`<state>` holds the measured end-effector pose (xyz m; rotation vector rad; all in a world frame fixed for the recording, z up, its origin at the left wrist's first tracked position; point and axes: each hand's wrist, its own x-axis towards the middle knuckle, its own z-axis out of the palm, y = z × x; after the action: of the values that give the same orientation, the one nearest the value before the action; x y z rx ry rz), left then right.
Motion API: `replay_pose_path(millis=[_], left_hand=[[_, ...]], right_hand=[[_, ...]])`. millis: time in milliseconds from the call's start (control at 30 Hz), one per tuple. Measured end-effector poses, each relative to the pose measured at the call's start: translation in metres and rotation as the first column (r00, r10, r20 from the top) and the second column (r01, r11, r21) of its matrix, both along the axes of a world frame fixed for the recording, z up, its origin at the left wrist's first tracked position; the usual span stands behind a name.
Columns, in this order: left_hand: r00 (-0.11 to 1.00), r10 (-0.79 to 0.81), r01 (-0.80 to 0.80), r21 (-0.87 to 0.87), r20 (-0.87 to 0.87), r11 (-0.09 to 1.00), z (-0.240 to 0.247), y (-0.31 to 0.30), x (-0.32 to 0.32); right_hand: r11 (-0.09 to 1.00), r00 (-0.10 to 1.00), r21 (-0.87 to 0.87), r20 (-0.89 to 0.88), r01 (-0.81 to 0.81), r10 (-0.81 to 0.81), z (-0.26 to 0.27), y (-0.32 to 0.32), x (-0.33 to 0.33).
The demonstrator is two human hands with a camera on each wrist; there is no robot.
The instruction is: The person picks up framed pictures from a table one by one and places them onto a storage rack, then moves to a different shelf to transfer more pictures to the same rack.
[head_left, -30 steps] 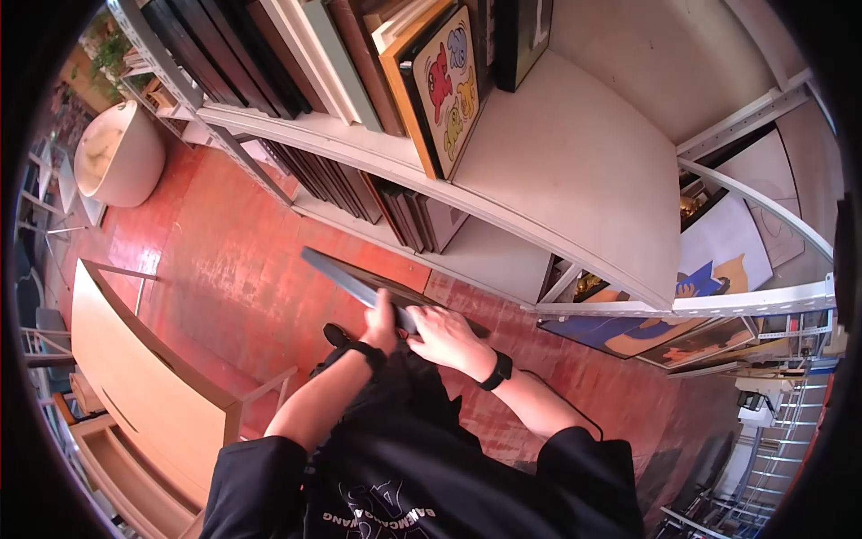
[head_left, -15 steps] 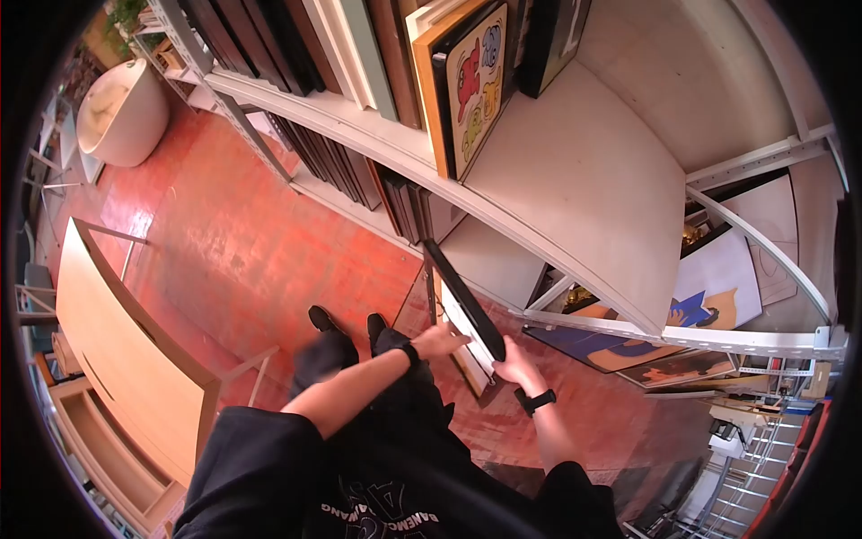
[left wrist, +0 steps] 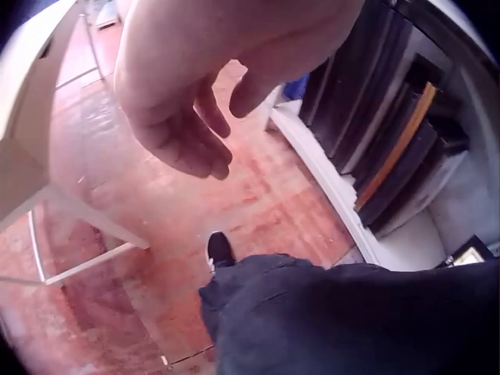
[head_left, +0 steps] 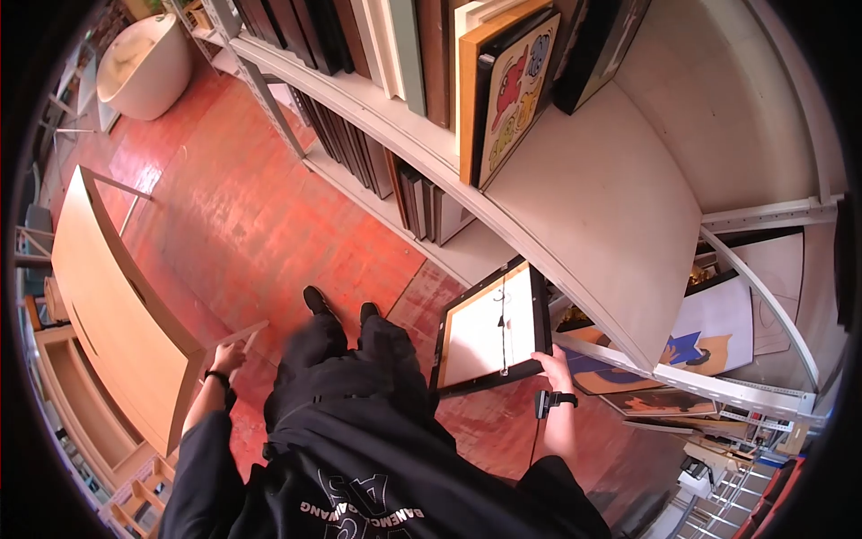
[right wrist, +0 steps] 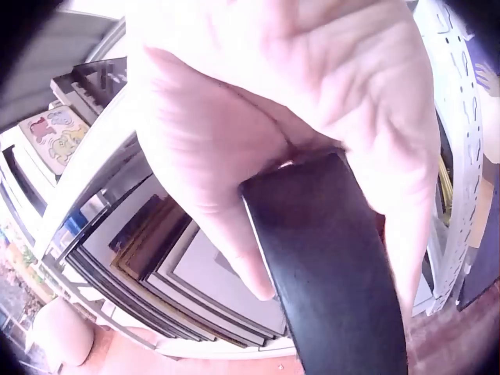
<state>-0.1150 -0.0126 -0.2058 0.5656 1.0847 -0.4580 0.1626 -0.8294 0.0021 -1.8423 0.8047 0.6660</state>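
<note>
A black picture frame is held by my right hand at its right edge, its pale back with a hanging cord facing up. In the right wrist view the thumb and fingers of my right hand pinch the frame's dark side from both faces. My left hand is away from the frame, beside the wooden table's corner. The left wrist view has my left hand above the floor, fingers loosely bent, holding nothing.
A white shelf unit with upright frames and a cartoon picture runs along the right. At the left stands a wooden table; a white tub-like seat is farther back. More pictures lean at the right.
My left hand has let go of the frame and moved left to the table's side. The frame has turned so its back shows, and my right hand alone holds it, slightly farther right.
</note>
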Motion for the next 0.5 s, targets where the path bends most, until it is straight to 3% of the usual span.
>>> replay_pose_path(millis=[33,67,133,167,200,233,267,333,367,400,467,500], left_hand=[[0.966,-0.033,0.116,0.316,-0.255,0.942,0.046,-0.033,0.002],[0.966,0.067,0.003,0.27,-0.25,0.963,0.062,-0.043,-0.01],[0.991,-0.013,0.078,0.493,-0.133,0.867,0.068,-0.067,-0.045],[0.985,0.089,-0.013,0.443,-0.15,0.896,0.074,-0.078,-0.052],[0.967,0.189,-0.109,0.394,-0.17,0.912,0.086,-0.094,-0.055],[0.969,0.129,-0.02,0.453,-0.211,0.891,0.107,-0.114,-0.048],[0.967,0.141,-0.03,0.452,-0.213,0.892,0.115,-0.122,-0.051],[0.968,0.008,0.127,0.519,-0.25,0.845,0.123,-0.134,-0.057],[0.964,0.002,0.143,0.524,-0.266,0.84,0.127,-0.135,-0.06],[0.966,0.009,0.133,0.531,-0.257,0.837,0.13,-0.132,-0.065],[0.963,0.052,0.114,0.574,-0.265,0.811,0.137,-0.124,-0.074],[0.961,0.068,0.11,0.597,-0.269,0.795,0.138,-0.117,-0.081]], right_hand=[[0.998,0.999,-0.05,0.027,0.022,-0.021,0.003,0.003,0.01],[0.998,0.997,-0.034,0.061,0.046,-0.044,-0.006,-0.001,0.02],[0.986,0.991,-0.134,0.102,0.098,-0.085,-0.001,0.014,0.045],[0.979,0.983,-0.197,0.181,0.045,-0.009,-0.034,-0.003,0.057],[0.98,0.981,-0.178,0.183,0.091,-0.058,-0.032,0.005,0.071],[0.963,0.944,-0.261,0.328,0.064,0.026,-0.064,-0.006,0.085],[0.938,0.881,-0.343,0.458,0.051,0.12,-0.097,-0.019,0.098],[0.851,0.881,-0.433,0.469,0.297,-0.069,-0.094,0.015,0.128],[0.897,0.905,-0.293,0.368,0.332,-0.214,-0.035,0.068,0.142],[0.814,0.857,-0.561,0.485,0.152,0.175,-0.132,0.01,0.165],[0.878,0.772,-0.284,0.62,0.386,-0.139,-0.153,0.032,0.192],[0.851,0.825,-0.431,0.564,0.3,-0.005,-0.122,0.06,0.192]])
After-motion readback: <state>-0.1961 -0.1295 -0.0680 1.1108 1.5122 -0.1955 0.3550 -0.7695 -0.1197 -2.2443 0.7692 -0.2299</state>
